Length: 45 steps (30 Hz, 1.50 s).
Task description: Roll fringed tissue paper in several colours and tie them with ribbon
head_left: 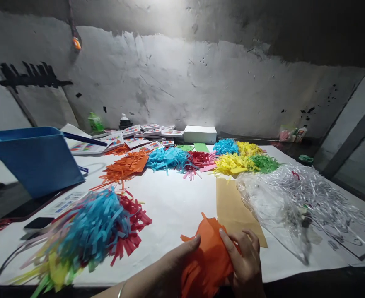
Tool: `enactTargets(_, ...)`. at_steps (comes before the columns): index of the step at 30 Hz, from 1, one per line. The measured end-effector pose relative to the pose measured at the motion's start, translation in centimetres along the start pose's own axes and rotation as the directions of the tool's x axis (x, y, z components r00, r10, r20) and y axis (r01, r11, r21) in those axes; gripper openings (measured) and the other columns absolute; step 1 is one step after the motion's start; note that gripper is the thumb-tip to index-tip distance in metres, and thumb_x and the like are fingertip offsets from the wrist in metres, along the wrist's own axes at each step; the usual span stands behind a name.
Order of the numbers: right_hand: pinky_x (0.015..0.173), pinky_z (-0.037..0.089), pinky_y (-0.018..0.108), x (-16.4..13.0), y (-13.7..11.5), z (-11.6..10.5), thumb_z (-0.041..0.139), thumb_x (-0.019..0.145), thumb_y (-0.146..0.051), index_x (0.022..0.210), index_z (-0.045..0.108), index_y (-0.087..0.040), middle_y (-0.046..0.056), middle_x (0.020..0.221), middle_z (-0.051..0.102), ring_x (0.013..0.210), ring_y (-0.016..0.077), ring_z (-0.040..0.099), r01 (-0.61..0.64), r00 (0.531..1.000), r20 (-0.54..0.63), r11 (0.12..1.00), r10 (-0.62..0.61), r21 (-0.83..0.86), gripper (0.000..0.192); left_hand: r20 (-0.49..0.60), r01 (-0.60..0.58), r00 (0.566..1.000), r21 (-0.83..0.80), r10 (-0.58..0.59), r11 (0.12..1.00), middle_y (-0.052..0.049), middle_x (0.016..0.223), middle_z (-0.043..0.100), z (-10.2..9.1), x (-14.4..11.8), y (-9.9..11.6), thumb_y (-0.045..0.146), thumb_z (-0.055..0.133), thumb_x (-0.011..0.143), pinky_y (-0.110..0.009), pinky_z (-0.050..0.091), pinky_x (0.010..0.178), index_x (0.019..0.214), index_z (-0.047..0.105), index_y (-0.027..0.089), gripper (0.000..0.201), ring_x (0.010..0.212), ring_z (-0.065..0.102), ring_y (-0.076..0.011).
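One thin, orange, ragged-edged paper piece (209, 254), held over white flat tabletop's (176, 198) near edge. L hand (182, 253) grips it w/ thumb atop, other fingers hidden; R hand's (246, 258) fingers pinch R side. Poss. tear if hands pull unevenly.

Left forearm (138, 281) enters from the bottom edge, angled up and right. Left hand (182, 258): thumb (194, 243) on top, pointing up-right, other fingers hidden. Right hand (246, 260) near it, not touching: index finger (228, 244) extended up-left, remaining visible fingers bent.
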State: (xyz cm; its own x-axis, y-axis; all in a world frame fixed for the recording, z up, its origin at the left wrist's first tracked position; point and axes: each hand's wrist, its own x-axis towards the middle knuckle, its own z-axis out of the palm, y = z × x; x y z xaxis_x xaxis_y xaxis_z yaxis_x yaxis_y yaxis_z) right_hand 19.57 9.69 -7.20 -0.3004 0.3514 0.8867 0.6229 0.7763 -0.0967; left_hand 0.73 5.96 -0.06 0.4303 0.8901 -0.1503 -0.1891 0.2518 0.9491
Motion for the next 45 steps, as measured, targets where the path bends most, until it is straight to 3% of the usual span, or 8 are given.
enactTargets(5,0.077,0.047,0.036,1.9,3.3,-2.0,0.042,0.096,-0.007,0.122,0.064,-0.017,0.007,0.094,0.06,0.085,0.0199,0.058,0.026,1.0,0.016,0.998,-0.025,-0.065,0.036,0.224,0.361,0.931,-0.439,-0.289,0.822,-0.005,0.076,0.071,1.6,0.6,-1.7,0.033,0.082,0.06,-0.016,0.042,0.049,0.087,0.071,0.012,0.036,0.052,0.057,-0.0082)
enactTargets(12,0.088,0.041,0.052,3.5,5.4,-9.7,0.049,0.098,-0.022,0.148,0.048,-0.022,0.012,0.096,0.058,0.087,0.0296,0.056,0.008,0.996,-0.067,0.833,-0.054,-0.553,0.05,0.231,0.233,0.956,-0.225,-0.18,0.946,0.0,0.058,0.065,-0.1,2.3,-1.0,0.03,0.079,0.063,-0.018,0.038,0.045,0.094,0.066,0.012,0.038,0.047,0.055,-0.0102)
enactTargets(18,0.098,0.044,0.042,0.2,0.0,-3.1,0.034,0.097,-0.003,0.116,0.066,-0.011,0.01,0.1,0.067,0.097,0.0222,0.063,0.205,0.964,0.226,0.936,-0.142,-0.286,0.038,-0.162,0.173,0.977,0.212,-0.14,0.962,0.007,0.059,0.054,-8.9,-1.2,1.2,0.028,0.064,0.076,-0.019,0.033,0.048,0.106,0.058,0.016,0.033,0.048,0.046,-0.0089)
enactTargets(22,0.085,0.052,0.035,-1.7,-3.2,1.8,0.04,0.098,-0.007,0.103,0.067,-0.015,0.007,0.093,0.068,0.087,0.0189,0.063,0.06,0.945,0.319,0.997,-0.073,0.05,0.028,-0.353,0.125,0.899,0.774,0.259,0.621,-0.006,0.086,0.069,-13.0,-4.6,0.3,0.036,0.058,0.087,-0.035,0.051,0.073,0.119,0.057,0.017,0.037,0.081,0.065,-0.0243)
enactTargets(25,0.08,0.054,0.035,-1.9,-3.8,2.6,0.041,0.097,-0.007,0.102,0.065,-0.015,0.008,0.093,0.067,0.086,0.0198,0.063,-0.005,0.932,0.359,0.992,-0.042,0.129,0.026,-0.17,0.015,0.844,0.956,0.509,0.294,-0.013,0.127,0.064,-12.0,-5.6,-1.7,0.03,0.066,0.085,-0.044,0.043,0.103,0.125,0.059,0.023,0.042,0.119,0.057,-0.0336)
enactTargets(30,0.089,0.055,0.038,-1.8,-3.0,0.9,0.048,0.1,-0.021,0.115,0.064,-0.015,0.011,0.108,0.068,0.102,0.0238,0.064,-0.021,0.879,0.471,0.981,-0.073,0.192,0.022,0.274,-0.308,0.892,0.951,0.36,0.039,-0.006,0.107,0.07,-7.9,-3.9,-5.0,0.015,0.059,0.093,-0.037,0.044,0.094,0.104,0.064,0.023,0.014,0.1,0.06,-0.023)
enactTargets(37,0.105,0.046,0.04,-3.7,-1.8,-0.2,0.047,0.096,-0.007,0.125,0.061,-0.013,0.01,0.122,0.068,0.12,0.0233,0.06,0.113,0.854,0.498,0.988,-0.151,0.106,0.032,0.273,-0.322,0.879,0.944,0.392,0.064,-0.004,0.098,0.07,-8.1,-3.0,-5.9,0.011,0.055,0.096,-0.035,0.042,0.088,0.097,0.062,0.02,0.011,0.094,0.058,-0.021)
enactTargets(45,0.103,0.037,0.041,-1.0,-4.3,1.1,0.043,0.098,-0.013,0.108,0.063,-0.013,0.009,0.102,0.073,0.1,0.0216,0.066,-0.052,0.927,0.37,0.998,0.058,-0.026,0.022,0.107,-0.183,0.914,0.969,0.392,0.163,-0.006,0.096,0.07,-7.0,-3.0,-6.1,0.015,0.06,0.09,-0.04,0.042,0.083,0.102,0.063,0.021,0.014,0.09,0.058,-0.0254)
